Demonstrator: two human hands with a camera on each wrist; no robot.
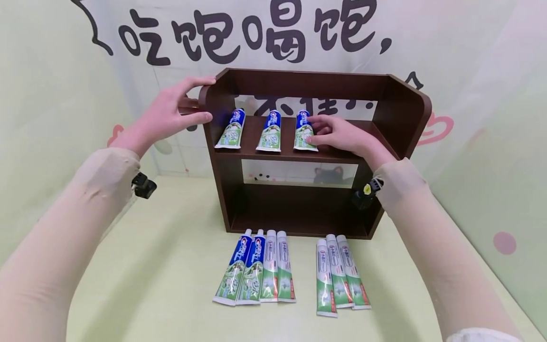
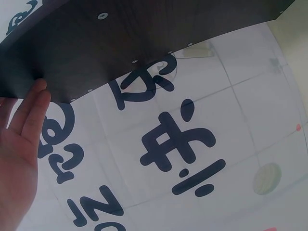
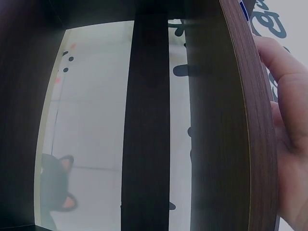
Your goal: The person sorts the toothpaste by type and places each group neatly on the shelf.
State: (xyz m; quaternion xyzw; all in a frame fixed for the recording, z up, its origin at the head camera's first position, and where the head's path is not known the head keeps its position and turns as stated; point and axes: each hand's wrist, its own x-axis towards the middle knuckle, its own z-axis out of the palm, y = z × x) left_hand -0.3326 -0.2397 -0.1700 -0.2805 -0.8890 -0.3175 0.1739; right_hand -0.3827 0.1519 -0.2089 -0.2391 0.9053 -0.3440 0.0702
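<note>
On the upper level of a dark brown shelf (image 1: pixel 299 164), several blue-and-green toothpaste tubes stand tilted back, caps up: a left tube (image 1: pixel 232 129), a middle tube (image 1: pixel 270 131) and a right tube (image 1: pixel 304 130). The right hand (image 1: pixel 342 135) has its thumb and curled fingers at the right edge of the right tube, pinching it. Only part of that hand (image 3: pixel 293 110) shows in the right wrist view, beyond the board's edge. My left hand (image 1: pixel 164 111) rests against the shelf's left side panel (image 2: pixel 120 38), fingers fairly straight, thumb near the front edge.
Before the shelf, blue-and-green tubes (image 1: pixel 245 270) and white-and-green tubes (image 1: pixel 277 266) lie side by side on the pale table (image 1: pixel 171 285). More white-and-green tubes (image 1: pixel 337 275) lie to their right. Behind stands a printed wall (image 1: pixel 239 38) with large dark characters.
</note>
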